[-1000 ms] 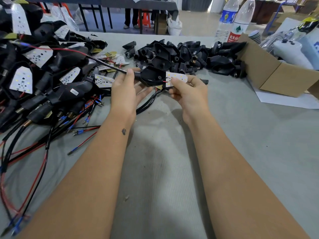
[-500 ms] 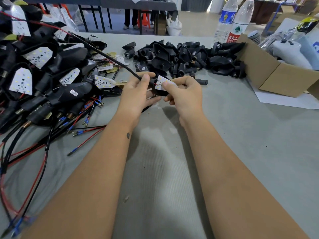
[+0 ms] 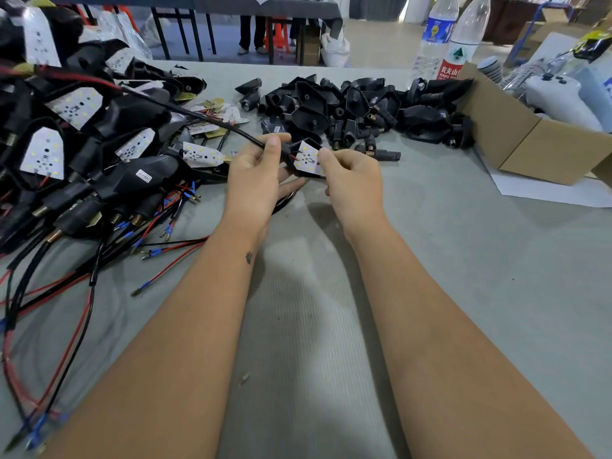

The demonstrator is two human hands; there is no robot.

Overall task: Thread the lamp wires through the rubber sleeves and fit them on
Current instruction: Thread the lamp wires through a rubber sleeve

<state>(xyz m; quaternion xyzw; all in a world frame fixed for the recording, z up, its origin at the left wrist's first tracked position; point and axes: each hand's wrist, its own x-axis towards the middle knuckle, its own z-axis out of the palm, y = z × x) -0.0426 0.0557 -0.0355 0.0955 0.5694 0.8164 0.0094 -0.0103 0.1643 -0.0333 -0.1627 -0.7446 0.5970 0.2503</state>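
From my seat, the left hand (image 3: 255, 180) covers where the black wire (image 3: 205, 118) meets the rubber sleeve (image 3: 299, 175), so I cannot tell how far it is threaded. Left of that hand, the wire pile (image 3: 66, 154) runs off frame, its lowest blue terminals blurred

"农夫山" in white on the red label of the clear water bottle (image 3: 465, 44).
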